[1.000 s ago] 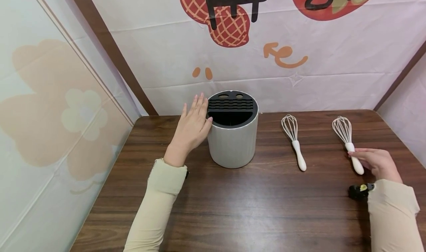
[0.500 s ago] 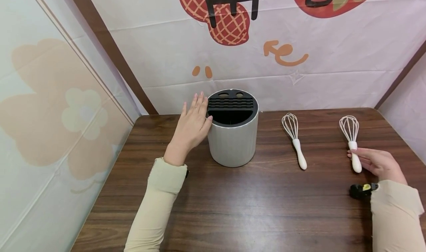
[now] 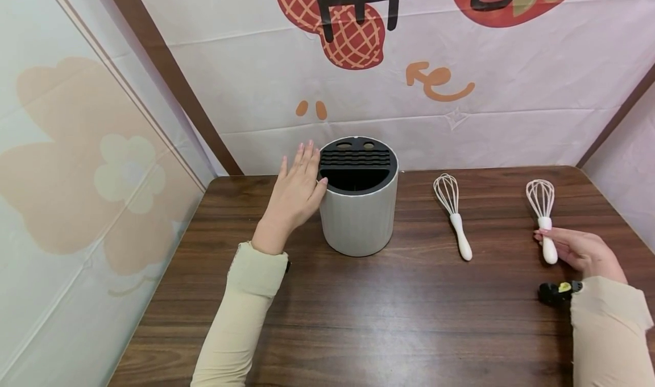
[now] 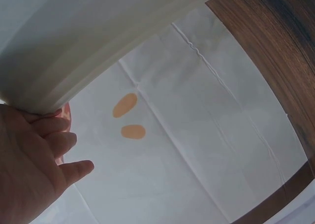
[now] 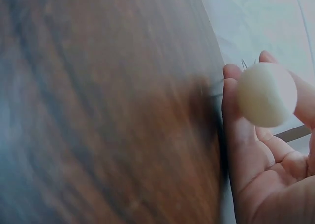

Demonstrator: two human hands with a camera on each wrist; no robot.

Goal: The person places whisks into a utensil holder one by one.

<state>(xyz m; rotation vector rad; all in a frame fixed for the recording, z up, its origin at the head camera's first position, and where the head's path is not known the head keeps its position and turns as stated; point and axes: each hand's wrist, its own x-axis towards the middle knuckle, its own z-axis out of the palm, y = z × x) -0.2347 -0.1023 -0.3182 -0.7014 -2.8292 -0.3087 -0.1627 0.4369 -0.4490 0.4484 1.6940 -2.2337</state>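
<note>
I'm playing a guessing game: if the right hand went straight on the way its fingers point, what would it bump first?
Probably the other whisk, lying on the table between the right hand and the bin. How high the hand is isn't clear, so it might pass above.

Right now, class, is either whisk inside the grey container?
No: one whisk lies on the table, and the right hand holds the other whisk.

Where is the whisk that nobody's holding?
In the head view, the loose whisk lies on the wooden table, right of centre, between the slotted utensil holder and the other whisk, which the right hand holds.
</note>
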